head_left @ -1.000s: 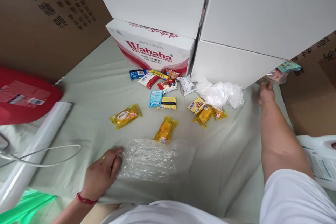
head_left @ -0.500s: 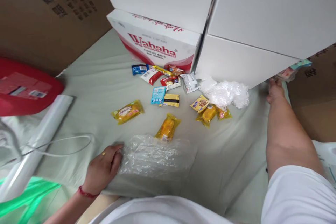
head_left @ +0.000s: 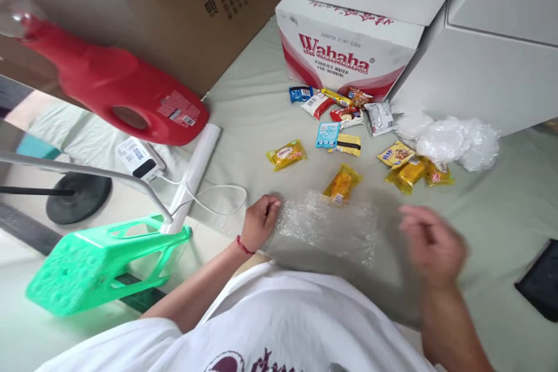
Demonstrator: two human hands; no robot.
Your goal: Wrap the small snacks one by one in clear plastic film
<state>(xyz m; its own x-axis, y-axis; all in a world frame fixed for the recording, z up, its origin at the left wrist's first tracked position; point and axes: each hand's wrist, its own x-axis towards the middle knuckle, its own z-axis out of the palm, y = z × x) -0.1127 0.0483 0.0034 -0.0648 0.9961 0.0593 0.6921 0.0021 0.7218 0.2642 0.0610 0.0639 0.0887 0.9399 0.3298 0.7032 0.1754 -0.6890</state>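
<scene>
Head cam: clear plastic bag (head_left: 329, 226) lies flat on the grey-green sheet (head_left: 244, 99), just below a yellow snack pack (head_left: 341, 183). Left hand (head_left: 258, 222) is curled closed, fingertips pinching the bag's left edge. Right hand (head_left: 431, 242) hovers apart from the bag's right side, blurred; fingers look loosely curled w/ nothing in them. Bag prob. very light, thin, limp & slippery, layers clinging together. Best hold judged at an edge/corner w/ a fingertip pinch, not the flat middle.

Left hand (head_left: 260, 221) curled, right hand (head_left: 431, 244) blurred
</scene>
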